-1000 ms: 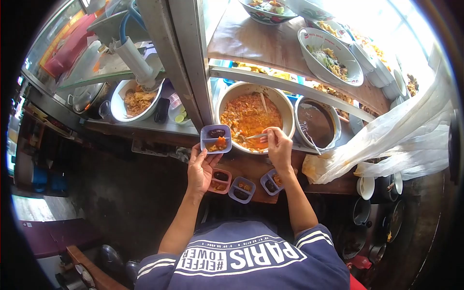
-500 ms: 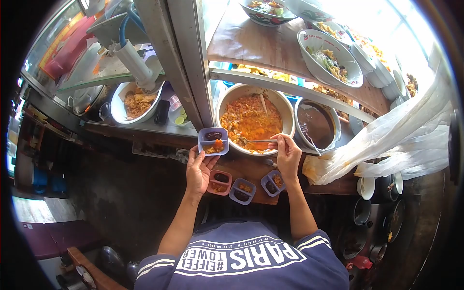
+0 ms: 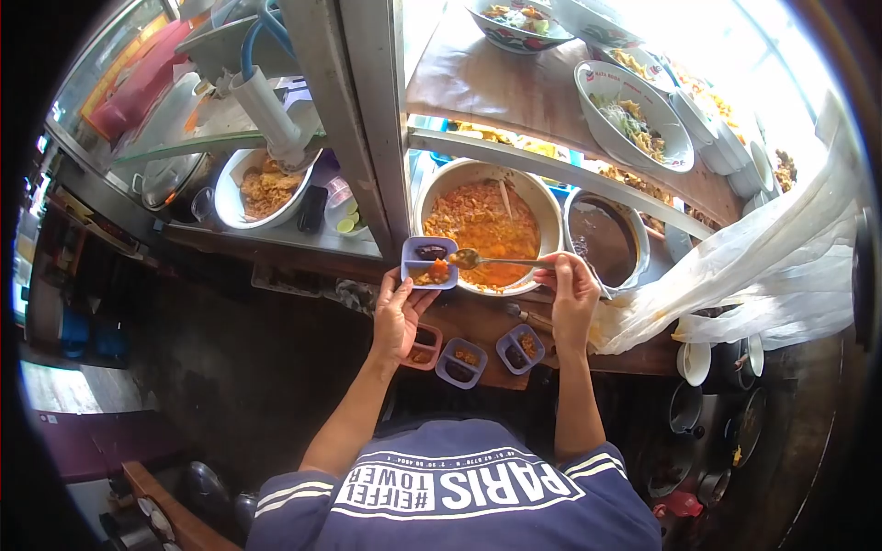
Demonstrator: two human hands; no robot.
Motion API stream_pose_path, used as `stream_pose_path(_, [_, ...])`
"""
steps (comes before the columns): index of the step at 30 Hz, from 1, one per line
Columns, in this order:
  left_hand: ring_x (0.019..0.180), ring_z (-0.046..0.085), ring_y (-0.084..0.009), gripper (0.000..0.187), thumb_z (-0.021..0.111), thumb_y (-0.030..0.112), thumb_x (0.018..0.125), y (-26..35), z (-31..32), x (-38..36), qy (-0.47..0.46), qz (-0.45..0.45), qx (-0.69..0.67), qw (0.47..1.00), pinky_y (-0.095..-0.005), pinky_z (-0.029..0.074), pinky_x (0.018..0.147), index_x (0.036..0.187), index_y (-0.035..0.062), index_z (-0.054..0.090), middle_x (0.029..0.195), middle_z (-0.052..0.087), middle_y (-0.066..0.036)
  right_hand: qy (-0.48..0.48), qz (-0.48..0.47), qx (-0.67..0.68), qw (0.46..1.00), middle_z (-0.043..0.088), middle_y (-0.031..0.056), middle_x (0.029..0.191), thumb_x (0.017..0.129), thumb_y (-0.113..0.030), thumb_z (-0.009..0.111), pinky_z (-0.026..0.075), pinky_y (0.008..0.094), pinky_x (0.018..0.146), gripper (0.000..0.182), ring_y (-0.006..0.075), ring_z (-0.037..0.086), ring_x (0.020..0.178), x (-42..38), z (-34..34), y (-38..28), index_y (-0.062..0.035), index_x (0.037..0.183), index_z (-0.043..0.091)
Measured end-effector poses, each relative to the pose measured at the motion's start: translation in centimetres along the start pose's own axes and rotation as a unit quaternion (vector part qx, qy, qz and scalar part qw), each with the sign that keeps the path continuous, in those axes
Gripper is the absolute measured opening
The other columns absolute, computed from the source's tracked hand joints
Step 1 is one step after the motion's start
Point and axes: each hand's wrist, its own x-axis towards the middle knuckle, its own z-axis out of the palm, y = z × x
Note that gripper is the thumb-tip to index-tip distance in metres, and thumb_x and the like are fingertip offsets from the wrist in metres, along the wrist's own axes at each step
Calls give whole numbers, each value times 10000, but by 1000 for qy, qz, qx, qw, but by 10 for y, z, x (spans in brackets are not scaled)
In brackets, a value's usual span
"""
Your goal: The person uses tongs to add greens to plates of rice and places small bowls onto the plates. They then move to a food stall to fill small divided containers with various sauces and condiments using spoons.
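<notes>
My left hand (image 3: pixel 397 317) holds a small purple divided dish (image 3: pixel 429 276) with dark sauce in one section and orange-red food in the other. In my right hand (image 3: pixel 571 292) is the handle of a metal spoon (image 3: pixel 508 262), its bowl beside the dish's right edge. Both are over the near left rim of a large pot (image 3: pixel 549 197) of orange-red stew (image 3: pixel 478 220). Below, on the wooden counter, stand a pink divided dish (image 3: pixel 430 347), partly behind my left hand, and two purple ones (image 3: pixel 461 363), (image 3: pixel 520 349).
A pot of dark sauce (image 3: pixel 602 234) stands right of the stew. Food bowls (image 3: pixel 634 115) line the shelf above. At the left, a white bowl of fried food (image 3: pixel 266 191) sits beyond a metal post (image 3: pixel 367 119). White cloth (image 3: pixel 726 275) hangs at the right.
The dish in my left hand has moved right, closer to the pot. My right hand has lifted the spoon out of the stew and brought its bowl up beside the dish.
</notes>
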Motion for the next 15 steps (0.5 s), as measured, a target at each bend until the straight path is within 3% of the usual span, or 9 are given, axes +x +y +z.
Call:
stream_pose_path(3, [1072, 597, -231, 224, 396, 68, 984, -3, 6, 0, -18, -12, -4, 1000, -397, 495, 967, 1208, 59, 402, 1154, 561, -120, -98, -45, -31, 994, 643, 82, 863, 967, -43, 477, 539, 237, 689, 178, 116, 641, 728, -13, 13, -1, 64, 954, 618])
stream_pose_path(6, [1063, 601, -227, 223, 400, 80, 985, -5, 7, 2, -15, -20, -10, 1000, -395, 501, 959, 1207, 59, 404, 1144, 567, -118, -120, -116, -81, 983, 644, 91, 879, 980, -58, 458, 541, 256, 710, 195, 122, 630, 751, -22, 19, 2, 69, 960, 604])
stream_pose_path(8, [1051, 608, -234, 224, 398, 95, 988, -5, 7, 3, -20, -12, -3, 1000, -401, 499, 956, 1209, 62, 406, 1138, 575, -118, -122, -113, -74, 983, 643, 92, 897, 979, -51, 458, 545, 262, 716, 185, 128, 631, 758, -21, 18, 1, 68, 965, 600])
stream_pose_path(12, [1031, 611, -223, 215, 392, 147, 999, -4, 7, 2, -5, -2, 16, 1000, -403, 504, 919, 1194, 72, 441, 1117, 594, -101, -59, -68, -8, 996, 638, 91, 890, 973, -43, 472, 550, 251, 721, 169, 125, 643, 775, -14, 12, -4, 62, 977, 604])
stream_pose_path(15, [1029, 599, -187, 228, 392, 199, 1009, -4, 1, -1, 24, 7, 9, 1000, -372, 498, 897, 1167, 72, 495, 1112, 597, -75, -11, -106, -35, 994, 648, 99, 912, 968, -60, 494, 542, 255, 720, 166, 122, 638, 780, -5, 3, -1, 59, 966, 611])
